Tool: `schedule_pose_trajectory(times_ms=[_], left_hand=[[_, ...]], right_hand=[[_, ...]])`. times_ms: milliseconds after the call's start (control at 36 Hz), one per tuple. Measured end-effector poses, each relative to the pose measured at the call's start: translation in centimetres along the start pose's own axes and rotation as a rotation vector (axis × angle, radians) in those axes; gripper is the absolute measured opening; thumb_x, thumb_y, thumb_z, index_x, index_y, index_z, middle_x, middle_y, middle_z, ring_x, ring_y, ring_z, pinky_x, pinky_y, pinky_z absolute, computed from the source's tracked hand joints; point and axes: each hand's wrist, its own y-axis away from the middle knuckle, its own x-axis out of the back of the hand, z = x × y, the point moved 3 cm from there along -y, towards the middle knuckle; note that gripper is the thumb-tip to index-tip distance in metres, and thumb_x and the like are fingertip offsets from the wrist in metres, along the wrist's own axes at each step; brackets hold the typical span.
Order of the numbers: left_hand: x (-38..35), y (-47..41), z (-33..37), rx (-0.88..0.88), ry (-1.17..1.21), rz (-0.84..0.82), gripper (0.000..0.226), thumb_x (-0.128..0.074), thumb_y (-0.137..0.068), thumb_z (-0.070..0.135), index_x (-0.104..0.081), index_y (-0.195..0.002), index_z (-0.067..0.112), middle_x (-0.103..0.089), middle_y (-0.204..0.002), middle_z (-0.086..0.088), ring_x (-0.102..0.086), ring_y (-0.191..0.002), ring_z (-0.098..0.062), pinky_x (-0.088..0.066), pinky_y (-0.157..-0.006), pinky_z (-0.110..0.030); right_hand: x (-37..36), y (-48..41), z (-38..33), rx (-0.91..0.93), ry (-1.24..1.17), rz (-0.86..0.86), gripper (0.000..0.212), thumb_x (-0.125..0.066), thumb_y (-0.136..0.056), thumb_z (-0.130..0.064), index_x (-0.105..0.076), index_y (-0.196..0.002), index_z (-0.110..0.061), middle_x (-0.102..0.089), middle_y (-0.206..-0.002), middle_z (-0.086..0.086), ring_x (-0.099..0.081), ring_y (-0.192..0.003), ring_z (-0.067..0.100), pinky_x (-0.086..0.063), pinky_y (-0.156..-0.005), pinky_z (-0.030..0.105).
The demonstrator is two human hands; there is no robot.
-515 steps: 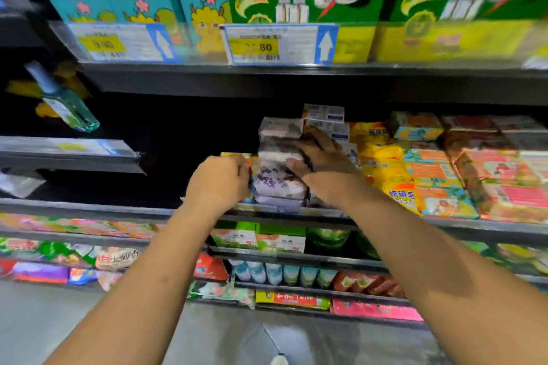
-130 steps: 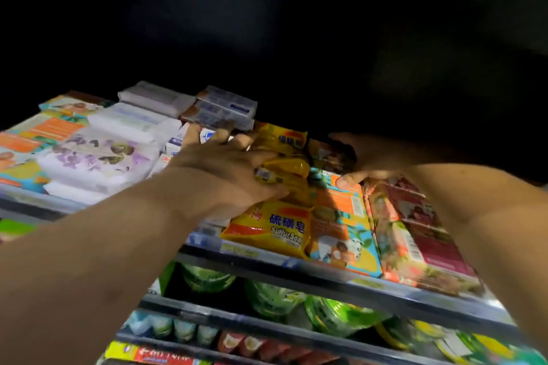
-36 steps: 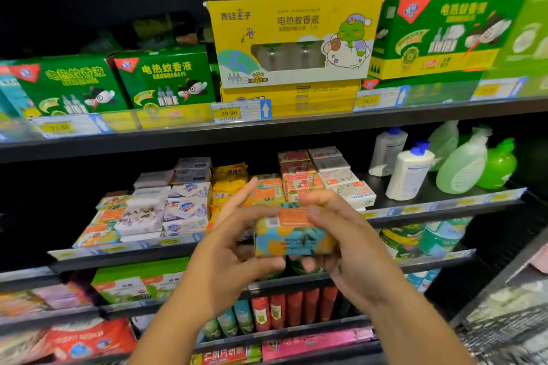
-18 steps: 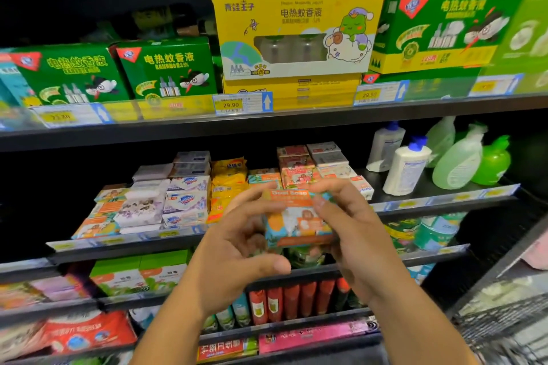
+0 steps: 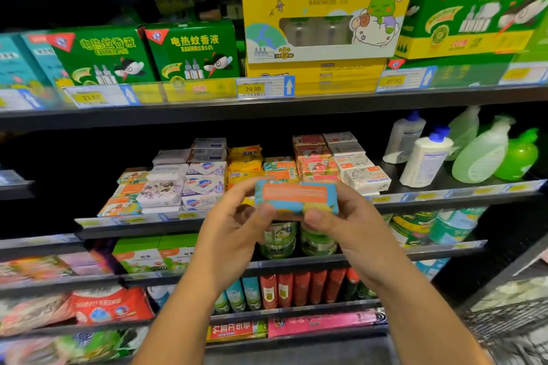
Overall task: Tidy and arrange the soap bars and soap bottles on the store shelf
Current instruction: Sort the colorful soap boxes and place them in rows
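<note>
Half a second back the person had this soap bar (image 5: 296,197) with its picture side and "Goat Soap" heading facing up; now it's been turned so a plain orange panel of tiny print, too blurry to read, faces the camera, with blue and yellow at the edges. It also sits a bit higher and flatter than before. The left hand (image 5: 234,234) and right hand (image 5: 353,225) each pinch one end, thumbs underneath and fingers curled over the top, so the bar hangs in the air just in front of the soap shelf's front rail (image 5: 444,195), touching nothing else. Right behind the grip are yellow soap packs (image 5: 244,163), and left of them white boxes with a blue shield logo (image 5: 204,184), name not legible. Just up and right of the right hand lies a white box (image 5: 367,179) reading "Goat Soap" upside down. Farther right stand white bottles with blue caps (image 5: 425,157) and green bottles (image 5: 480,154). High above the grip, a yellow box (image 5: 326,9) says 青蛙王子 and 电热蚊香液, green boxes (image 5: 194,50) up left repeat 电热蚊香液, and a price tag (image 5: 253,88) reads 29.90.
</note>
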Motion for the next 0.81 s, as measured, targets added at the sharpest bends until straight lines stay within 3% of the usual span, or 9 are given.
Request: schedule_pose_trajectory(times_ms=[56,139,222,333,417,500,583,667,806], left_hand=[[0.0,0.4,0.0,0.064,0.003,-0.027,0.086,-0.074,-0.066,0.068,-0.053,-0.136,0.022,-0.07,-0.105,0.008,-0.06,-0.068,-0.012,-0.051,-0.057,-0.025],[-0.1,1.0,0.4,0.081,-0.032,-0.032,0.07,-0.079,-0.069,0.04,-0.052,-0.133,0.045,-0.065,-0.117,-0.001,-0.059,-0.064,-0.024,-0.055,-0.057,-0.03],[0.2,1.3,-0.2,0.054,-0.108,-0.158,0.088,-0.091,-0.06,0.042,-0.044,-0.131,0.066,-0.064,-0.124,0.01,-0.063,-0.088,-0.042,-0.059,-0.07,-0.049],[0.5,1.6,-0.6,-0.02,-0.278,-0.301,0.1,-0.087,-0.059,0.056,-0.028,-0.139,0.069,-0.046,-0.145,0.018,-0.058,-0.121,-0.014,-0.054,-0.095,-0.037],[0.8,1.4,-0.5,-0.187,-0.332,-0.191,0.081,-0.08,-0.066,0.064,-0.04,-0.136,0.063,-0.029,-0.153,0.025,-0.044,-0.137,-0.012,-0.053,-0.098,-0.034],[0.8,1.5,-0.4,-0.297,-0.243,-0.127,0.071,-0.082,-0.064,0.062,-0.051,-0.128,0.057,-0.031,-0.154,0.017,-0.041,-0.14,-0.019,-0.055,-0.095,-0.038],[1.1,1.9,-0.3,-0.335,-0.098,-0.045,0.057,-0.085,-0.062,0.06,-0.06,-0.112,0.047,-0.042,-0.148,0.005,-0.048,-0.135,-0.027,-0.056,-0.09,-0.043],[1.8,2.3,-0.1,-0.259,-0.01,0.087,0.051,-0.084,-0.06,0.063,-0.065,-0.102,0.041,-0.061,-0.123,0.011,-0.062,-0.115,-0.011,-0.056,-0.082,-0.028],[3.5,3.0,-0.8,-0.051,0.16,0.234,0.07,-0.086,-0.056,0.062,-0.061,-0.104,0.019,-0.073,-0.094,0.006,-0.071,-0.086,-0.011,-0.056,-0.067,-0.021]], right_hand=[[0.1,0.0,-0.2,0.003,-0.002,0.07,0.038,-0.078,-0.079,-0.049,-0.075,-0.107,-0.025,-0.075,-0.109,-0.003,-0.07,-0.103,0.012,-0.055,-0.08,0.023],[-0.2,0.2,-0.3,-0.038,-0.083,0.099,0.036,-0.072,-0.08,-0.04,-0.071,-0.107,-0.018,-0.077,-0.1,-0.001,-0.073,-0.092,0.015,-0.056,-0.073,0.024],[-0.4,0.5,-0.4,-0.053,-0.107,0.16,0.035,-0.068,-0.078,-0.04,-0.063,-0.11,-0.026,-0.071,-0.097,-0.004,-0.074,-0.08,0.019,-0.058,-0.056,0.032],[-0.8,1.1,-0.2,-0.171,-0.213,0.119,0.021,-0.062,-0.087,-0.038,-0.062,-0.108,-0.034,-0.068,-0.106,0.008,-0.073,-0.076,0.025,-0.047,-0.04,0.028],[-1.1,1.4,0.0,-0.263,-0.289,0.032,0.012,-0.059,-0.094,-0.033,-0.066,-0.102,-0.028,-0.065,-0.116,0.02,-0.07,-0.073,0.027,-0.045,-0.038,0.025],[-1.2,1.5,0.0,-0.26,-0.362,-0.073,0.02,-0.063,-0.089,-0.037,-0.07,-0.1,-0.022,-0.066,-0.11,0.023,-0.067,-0.068,0.026,-0.045,-0.036,0.024],[-1.5,1.4,0.3,-0.199,-0.457,-0.246,0.06,-0.082,-0.074,-0.05,-0.064,-0.117,-0.013,-0.068,-0.105,0.022,-0.066,-0.064,0.026,-0.052,-0.043,0.026],[-2.1,1.1,0.9,-0.161,-0.445,-0.362,0.089,-0.094,-0.061,-0.042,-0.053,-0.133,-0.009,-0.066,-0.117,0.022,-0.069,-0.074,0.03,-0.059,-0.059,0.031],[-4.1,-0.4,2.1,-0.169,-0.175,-0.219,0.05,-0.091,-0.062,-0.046,-0.074,-0.106,-0.028,-0.073,-0.114,0.005,-0.072,-0.099,0.024,-0.059,-0.078,0.033]])
